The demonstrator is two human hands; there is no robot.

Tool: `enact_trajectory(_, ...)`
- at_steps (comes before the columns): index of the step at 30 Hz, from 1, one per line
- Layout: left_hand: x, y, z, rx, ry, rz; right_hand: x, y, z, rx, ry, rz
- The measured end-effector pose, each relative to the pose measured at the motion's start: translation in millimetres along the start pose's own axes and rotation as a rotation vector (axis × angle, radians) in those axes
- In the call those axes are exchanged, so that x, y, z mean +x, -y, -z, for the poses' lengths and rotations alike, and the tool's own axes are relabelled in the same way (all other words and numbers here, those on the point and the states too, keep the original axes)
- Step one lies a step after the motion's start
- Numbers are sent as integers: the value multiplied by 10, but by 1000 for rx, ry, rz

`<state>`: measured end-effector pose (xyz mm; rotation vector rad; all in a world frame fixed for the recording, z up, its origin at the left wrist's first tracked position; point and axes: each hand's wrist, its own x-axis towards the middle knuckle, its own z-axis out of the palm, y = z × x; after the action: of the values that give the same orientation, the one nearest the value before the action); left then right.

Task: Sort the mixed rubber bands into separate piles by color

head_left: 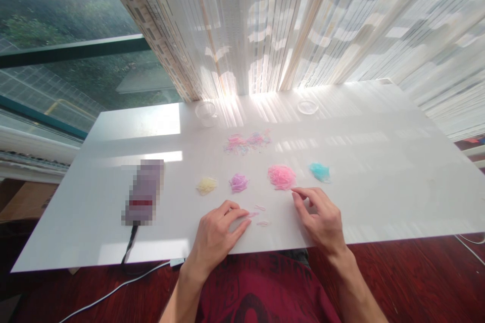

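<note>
Small, thin, loop-like elastic bands lie on the white table in piles sorted by colour: a yellow pile (206, 185), a purple pile (238, 182), a larger pink pile (282, 176) and a turquoise pile (320, 172). My left hand (220, 229) rests at the near edge, thumb and forefinger apart. Its forefinger tip touches a few pinkish-purple bands (253, 214), and pale pink bands (263, 223) lie just beside. At the near side of the pink pile, my right hand (322, 219) has thumb and forefinger tips pinched together. Anything between those tips is too small to make out.
Farther back spreads a mixed heap of coloured bands (246, 142). Two clear round containers or lids, one left (206, 110) and one right (307, 107), stand near the curtain (257, 25). A blurred-out device (146, 189) with a black cable lies at left.
</note>
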<state>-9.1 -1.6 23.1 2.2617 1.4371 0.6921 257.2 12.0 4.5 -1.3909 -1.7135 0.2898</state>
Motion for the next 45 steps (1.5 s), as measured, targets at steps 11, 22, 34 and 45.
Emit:
enact_trajectory(11, 8, -27, -18, -19, 20, -15, -139, 329, -210, 184, 227, 105)
enact_trajectory(22, -14, -100, 41, -246, 87, 30, -162, 366, -231, 282, 270, 161)
enact_trajectory(34, -18, -78, -38, -337, 35, 28, -161, 367, -239, 350, 256, 149)
enact_trajectory(45, 0, -84, -42, -378, 19, 50, -155, 360, -238, 374, 263, 128)
